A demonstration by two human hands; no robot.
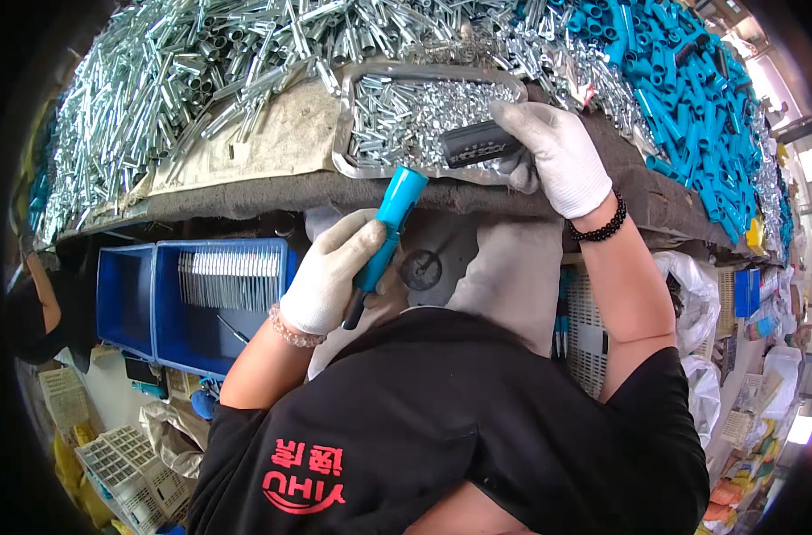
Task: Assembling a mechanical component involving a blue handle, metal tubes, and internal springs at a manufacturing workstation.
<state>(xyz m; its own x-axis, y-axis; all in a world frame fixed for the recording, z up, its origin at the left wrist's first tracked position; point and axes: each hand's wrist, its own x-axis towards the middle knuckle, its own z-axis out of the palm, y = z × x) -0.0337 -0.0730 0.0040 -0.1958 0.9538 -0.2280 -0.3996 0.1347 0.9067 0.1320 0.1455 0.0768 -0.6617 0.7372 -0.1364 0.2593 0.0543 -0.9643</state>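
Note:
My left hand [336,266], in a white work glove, is closed around a teal plastic tube [402,198]. The tube tilts up and to the right, with its wide end uppermost; a dark rod-like piece [355,308] sticks out below the fingers. My right hand [562,156], gloved too, grips a black cylindrical sleeve [474,145] by its right end, holding it nearly level. The sleeve is over the near right part of a metal-rimmed tray [342,147] full of small shiny metal parts. A gap separates the tube from the sleeve.
Silver metal tubes [125,134] are heaped at the far left, and teal plastic tubes [691,134] at the far right. A padded dark table edge [272,198] crosses before me. At left, a blue bin [214,343] holds a row of slender metal-and-white rods [230,276].

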